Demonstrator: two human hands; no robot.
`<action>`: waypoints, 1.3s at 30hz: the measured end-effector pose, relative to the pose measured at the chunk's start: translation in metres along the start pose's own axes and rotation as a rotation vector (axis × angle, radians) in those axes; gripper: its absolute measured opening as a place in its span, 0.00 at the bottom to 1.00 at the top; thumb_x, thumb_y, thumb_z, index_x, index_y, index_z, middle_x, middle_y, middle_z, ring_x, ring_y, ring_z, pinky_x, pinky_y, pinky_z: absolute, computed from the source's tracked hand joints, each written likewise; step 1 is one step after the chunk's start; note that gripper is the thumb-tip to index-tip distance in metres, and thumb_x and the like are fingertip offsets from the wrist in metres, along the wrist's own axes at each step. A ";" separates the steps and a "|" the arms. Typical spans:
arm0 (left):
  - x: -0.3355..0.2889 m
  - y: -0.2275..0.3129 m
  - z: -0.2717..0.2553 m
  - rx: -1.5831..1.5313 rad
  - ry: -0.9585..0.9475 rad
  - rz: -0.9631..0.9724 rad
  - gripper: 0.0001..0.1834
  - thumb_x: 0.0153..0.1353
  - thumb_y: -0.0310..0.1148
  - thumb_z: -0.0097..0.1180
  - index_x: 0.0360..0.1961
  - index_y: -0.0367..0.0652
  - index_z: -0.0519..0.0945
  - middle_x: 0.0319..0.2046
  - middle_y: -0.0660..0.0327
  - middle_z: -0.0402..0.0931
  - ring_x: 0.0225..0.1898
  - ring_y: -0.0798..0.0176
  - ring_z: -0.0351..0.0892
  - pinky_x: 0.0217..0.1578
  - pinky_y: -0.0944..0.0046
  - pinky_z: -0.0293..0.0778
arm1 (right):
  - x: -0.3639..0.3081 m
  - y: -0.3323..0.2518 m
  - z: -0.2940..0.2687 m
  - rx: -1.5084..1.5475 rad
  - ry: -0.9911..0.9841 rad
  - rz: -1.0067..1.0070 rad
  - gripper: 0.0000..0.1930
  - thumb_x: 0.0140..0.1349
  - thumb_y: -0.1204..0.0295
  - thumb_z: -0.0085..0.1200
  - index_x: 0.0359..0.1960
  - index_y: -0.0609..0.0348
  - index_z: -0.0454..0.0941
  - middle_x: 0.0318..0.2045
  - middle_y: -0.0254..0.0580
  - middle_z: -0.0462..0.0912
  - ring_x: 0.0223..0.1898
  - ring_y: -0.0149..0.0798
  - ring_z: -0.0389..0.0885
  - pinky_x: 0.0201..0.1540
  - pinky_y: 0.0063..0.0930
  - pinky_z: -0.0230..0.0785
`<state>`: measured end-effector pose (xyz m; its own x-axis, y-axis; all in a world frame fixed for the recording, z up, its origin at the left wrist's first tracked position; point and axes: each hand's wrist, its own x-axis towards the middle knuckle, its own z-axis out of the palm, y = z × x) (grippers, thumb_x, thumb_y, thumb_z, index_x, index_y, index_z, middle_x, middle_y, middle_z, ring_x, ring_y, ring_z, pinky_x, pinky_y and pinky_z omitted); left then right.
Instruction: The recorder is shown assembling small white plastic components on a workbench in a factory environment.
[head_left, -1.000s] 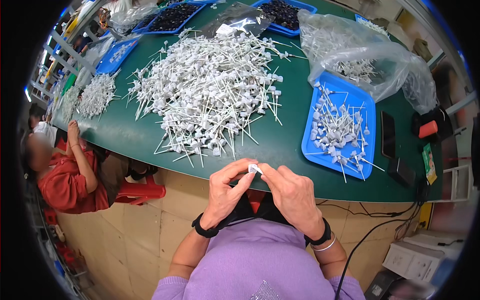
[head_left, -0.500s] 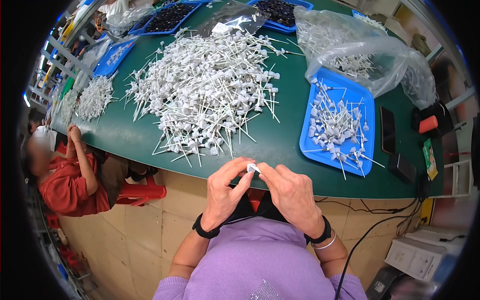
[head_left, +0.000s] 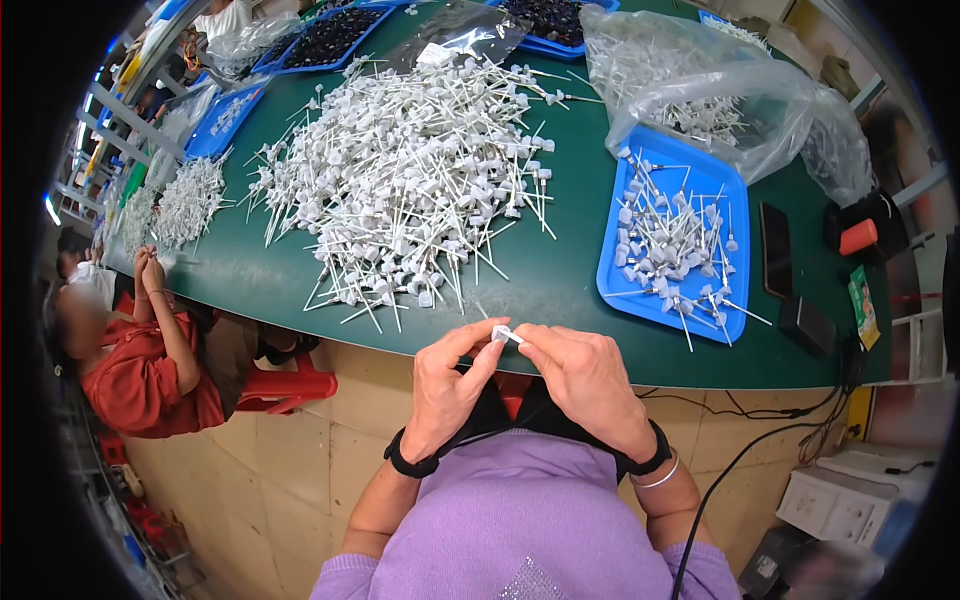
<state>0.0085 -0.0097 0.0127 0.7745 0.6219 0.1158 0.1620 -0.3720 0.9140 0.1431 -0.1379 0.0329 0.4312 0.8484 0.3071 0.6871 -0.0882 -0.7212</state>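
Note:
Just off the table's front edge, both my hands meet at a small white plastic part (head_left: pixel 501 332) with a grey-white cap-like head. My left hand (head_left: pixel 445 378) pinches the head between thumb and forefinger. From the right, my right hand (head_left: pixel 582 378) pinches the short white stem end at the part; its other fingers are curled in. Ahead of my hands lies a big loose pile of similar stemmed white plastic parts (head_left: pixel 400 190). More of them lie in a blue tray (head_left: pixel 607 250) to the right.
On the green table (head_left: pixel 560 300) are a large clear bag (head_left: pixel 700 85), a phone (head_left: pixel 775 250), a small black box (head_left: pixel 806 325) and a red roll (head_left: pixel 858 237). Trays of dark pieces (head_left: pixel 335 38) stand at the back. A person in red (head_left: pixel 150 370) sits at left. Cables (head_left: pixel 745 445) hang at right.
My right fingers have shifted slightly and now show more of the white stem between my hands. My left hand keeps its pinch. A thin stick tip shows above the left fingers.

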 end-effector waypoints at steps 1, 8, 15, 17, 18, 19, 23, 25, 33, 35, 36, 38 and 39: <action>-0.001 -0.002 0.002 -0.081 0.005 -0.020 0.14 0.64 0.25 0.59 0.51 0.40 0.84 0.35 0.57 0.85 0.33 0.68 0.83 0.37 0.69 0.76 | 0.001 0.002 0.001 0.062 -0.005 0.008 0.06 0.67 0.70 0.56 0.41 0.58 0.79 0.24 0.51 0.79 0.24 0.57 0.79 0.25 0.46 0.68; -0.002 0.000 0.003 -0.149 -0.011 -0.148 0.13 0.67 0.25 0.57 0.52 0.39 0.83 0.34 0.61 0.86 0.35 0.74 0.82 0.37 0.72 0.74 | 0.004 0.004 -0.006 0.259 -0.149 0.196 0.10 0.70 0.67 0.53 0.41 0.61 0.81 0.22 0.57 0.77 0.27 0.61 0.77 0.27 0.44 0.66; -0.003 0.001 0.009 0.077 0.097 0.035 0.12 0.66 0.22 0.57 0.50 0.36 0.84 0.37 0.62 0.86 0.39 0.71 0.84 0.41 0.71 0.76 | 0.008 0.013 -0.003 0.445 -0.285 0.356 0.11 0.71 0.67 0.51 0.42 0.62 0.81 0.21 0.56 0.75 0.21 0.54 0.73 0.26 0.39 0.64; -0.003 -0.004 0.010 0.171 0.141 0.131 0.12 0.65 0.22 0.58 0.49 0.38 0.84 0.38 0.59 0.86 0.39 0.70 0.85 0.40 0.69 0.77 | 0.007 0.019 0.001 0.508 -0.328 0.405 0.12 0.71 0.67 0.51 0.42 0.63 0.81 0.21 0.55 0.75 0.20 0.52 0.72 0.26 0.37 0.64; -0.002 -0.006 0.011 0.209 0.158 0.182 0.13 0.65 0.22 0.59 0.49 0.39 0.84 0.37 0.57 0.86 0.38 0.70 0.85 0.37 0.68 0.77 | 0.007 0.020 0.001 0.528 -0.338 0.418 0.11 0.71 0.67 0.51 0.41 0.63 0.81 0.20 0.55 0.76 0.20 0.53 0.73 0.26 0.38 0.64; -0.001 -0.008 0.012 0.246 0.175 0.233 0.13 0.64 0.23 0.59 0.50 0.40 0.85 0.37 0.55 0.87 0.37 0.70 0.85 0.35 0.68 0.77 | 0.008 0.020 0.001 0.547 -0.347 0.431 0.11 0.71 0.67 0.51 0.40 0.62 0.81 0.20 0.54 0.76 0.21 0.54 0.73 0.26 0.39 0.64; -0.002 -0.012 0.013 -0.351 0.091 -0.138 0.14 0.68 0.24 0.58 0.53 0.32 0.80 0.42 0.57 0.86 0.42 0.68 0.85 0.43 0.69 0.78 | 0.006 0.008 0.001 0.307 -0.181 0.265 0.09 0.71 0.68 0.50 0.39 0.60 0.78 0.22 0.52 0.79 0.24 0.57 0.77 0.27 0.44 0.66; 0.000 -0.011 0.012 -0.558 0.094 -0.175 0.15 0.68 0.24 0.58 0.54 0.30 0.79 0.42 0.56 0.85 0.42 0.69 0.84 0.43 0.70 0.78 | 0.004 0.003 0.003 0.161 -0.071 0.173 0.08 0.71 0.68 0.50 0.39 0.59 0.77 0.24 0.51 0.80 0.26 0.58 0.79 0.27 0.46 0.67; 0.001 -0.009 0.014 -0.567 0.119 -0.175 0.16 0.67 0.23 0.60 0.54 0.30 0.79 0.41 0.57 0.85 0.41 0.70 0.83 0.42 0.72 0.78 | -0.003 -0.009 0.014 -0.129 0.083 0.065 0.06 0.68 0.69 0.55 0.41 0.56 0.75 0.25 0.46 0.79 0.23 0.54 0.81 0.22 0.43 0.71; 0.000 -0.008 0.015 -0.544 0.139 -0.171 0.16 0.66 0.22 0.60 0.54 0.30 0.80 0.41 0.57 0.85 0.40 0.71 0.83 0.42 0.73 0.78 | -0.003 -0.010 0.016 -0.168 0.081 0.058 0.06 0.69 0.68 0.55 0.41 0.56 0.75 0.25 0.46 0.78 0.22 0.53 0.81 0.21 0.43 0.71; 0.000 -0.008 0.016 -0.529 0.152 -0.162 0.15 0.65 0.22 0.61 0.53 0.30 0.80 0.40 0.58 0.85 0.40 0.71 0.83 0.42 0.73 0.78 | -0.003 -0.010 0.016 -0.187 0.079 0.054 0.06 0.69 0.68 0.55 0.42 0.56 0.75 0.25 0.46 0.77 0.21 0.53 0.81 0.20 0.42 0.71; -0.001 -0.010 0.018 -0.468 0.177 -0.130 0.15 0.65 0.20 0.61 0.53 0.30 0.81 0.40 0.58 0.85 0.40 0.72 0.83 0.42 0.73 0.78 | -0.003 -0.012 0.016 -0.235 0.064 0.062 0.07 0.69 0.68 0.55 0.42 0.56 0.75 0.25 0.45 0.77 0.21 0.52 0.81 0.21 0.42 0.72; -0.002 -0.011 0.019 -0.423 0.189 -0.107 0.15 0.64 0.20 0.61 0.52 0.30 0.81 0.40 0.58 0.85 0.40 0.72 0.83 0.42 0.74 0.77 | -0.003 -0.014 0.016 -0.259 0.056 0.066 0.07 0.69 0.68 0.54 0.42 0.56 0.75 0.25 0.45 0.77 0.21 0.51 0.82 0.21 0.41 0.72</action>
<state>0.0167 -0.0199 -0.0047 0.6361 0.7702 0.0453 -0.0585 -0.0104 0.9982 0.1232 -0.1305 0.0320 0.5068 0.8066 0.3043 0.7801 -0.2789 -0.5601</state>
